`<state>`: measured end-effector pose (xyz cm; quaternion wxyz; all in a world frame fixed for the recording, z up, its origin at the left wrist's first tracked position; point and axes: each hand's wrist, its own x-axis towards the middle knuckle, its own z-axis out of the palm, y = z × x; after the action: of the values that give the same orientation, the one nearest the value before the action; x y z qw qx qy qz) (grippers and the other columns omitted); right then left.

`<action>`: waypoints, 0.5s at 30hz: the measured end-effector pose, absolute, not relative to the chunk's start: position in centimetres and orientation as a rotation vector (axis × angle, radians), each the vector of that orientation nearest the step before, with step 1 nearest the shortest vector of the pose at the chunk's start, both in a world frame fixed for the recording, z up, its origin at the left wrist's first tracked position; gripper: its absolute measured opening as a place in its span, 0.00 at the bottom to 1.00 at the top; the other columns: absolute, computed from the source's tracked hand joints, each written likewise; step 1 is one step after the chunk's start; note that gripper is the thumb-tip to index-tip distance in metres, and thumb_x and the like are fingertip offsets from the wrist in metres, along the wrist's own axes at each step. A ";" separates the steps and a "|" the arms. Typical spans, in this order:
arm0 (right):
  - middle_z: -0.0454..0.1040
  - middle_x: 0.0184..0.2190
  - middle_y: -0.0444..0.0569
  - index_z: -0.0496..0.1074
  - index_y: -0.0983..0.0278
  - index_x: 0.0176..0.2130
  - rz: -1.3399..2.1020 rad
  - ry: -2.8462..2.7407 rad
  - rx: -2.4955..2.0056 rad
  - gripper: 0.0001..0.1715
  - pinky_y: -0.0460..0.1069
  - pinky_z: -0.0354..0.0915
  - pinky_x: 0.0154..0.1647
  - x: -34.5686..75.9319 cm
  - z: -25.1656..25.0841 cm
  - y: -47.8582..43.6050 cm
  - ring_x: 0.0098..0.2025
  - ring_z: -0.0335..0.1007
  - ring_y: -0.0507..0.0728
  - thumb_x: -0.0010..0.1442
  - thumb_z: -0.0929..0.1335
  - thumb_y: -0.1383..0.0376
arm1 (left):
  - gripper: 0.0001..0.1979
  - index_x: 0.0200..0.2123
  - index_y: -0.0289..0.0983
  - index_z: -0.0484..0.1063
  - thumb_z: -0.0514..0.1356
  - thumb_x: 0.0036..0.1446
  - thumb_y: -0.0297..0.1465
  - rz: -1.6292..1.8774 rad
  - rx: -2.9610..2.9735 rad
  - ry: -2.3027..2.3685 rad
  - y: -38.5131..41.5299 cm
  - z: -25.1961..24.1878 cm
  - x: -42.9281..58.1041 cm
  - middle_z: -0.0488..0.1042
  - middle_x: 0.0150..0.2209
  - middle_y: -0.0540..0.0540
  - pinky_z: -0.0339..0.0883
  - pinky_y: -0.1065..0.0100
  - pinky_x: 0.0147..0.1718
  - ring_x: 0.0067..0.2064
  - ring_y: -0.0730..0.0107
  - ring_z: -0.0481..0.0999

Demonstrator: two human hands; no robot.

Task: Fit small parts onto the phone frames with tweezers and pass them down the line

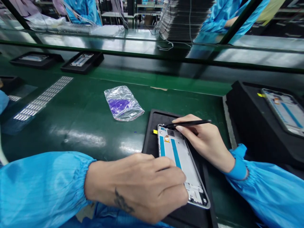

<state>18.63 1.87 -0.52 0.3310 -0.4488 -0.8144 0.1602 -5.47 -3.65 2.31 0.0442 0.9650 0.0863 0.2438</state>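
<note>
My right hand [207,141] grips black tweezers [194,123] like a pen. Their tips reach the top end of a silver phone frame [190,167], which has blue adhesive strips and a small flex cable [166,139] on its inner face. Under the frame lies a black tray [152,142], and a yellow tab [155,131] sticks out at the frame's upper left edge. My left hand [144,186] is curled over the frame's lower left part. Its fingertips are hidden, so whatever they pinch cannot be made out.
A clear zip bag [124,103] with tiny purple pieces lies beyond the tray. Strips of white labels [42,99] are at the left. Trays with phone frames [82,60] stand at the back, another [285,110] raised on the right. A person's blue sleeve [3,101] shows far left.
</note>
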 end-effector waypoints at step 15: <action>0.80 0.44 0.50 0.78 0.59 0.43 0.505 -2.057 -1.269 0.09 0.55 0.73 0.45 18.4 -0.3 1.7 0.43 0.78 0.60 0.66 0.67 0.61 | 0.14 0.33 0.37 0.67 0.47 0.70 0.27 0.722 2.953 0.265 -3.7 2.5 -5.5 0.77 0.41 0.43 0.74 0.68 0.37 0.39 0.67 0.75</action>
<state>18.42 1.75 -0.34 0.3298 -0.4851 -0.7865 0.1931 -5.45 -3.70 2.46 0.0451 0.9667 0.0868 0.2365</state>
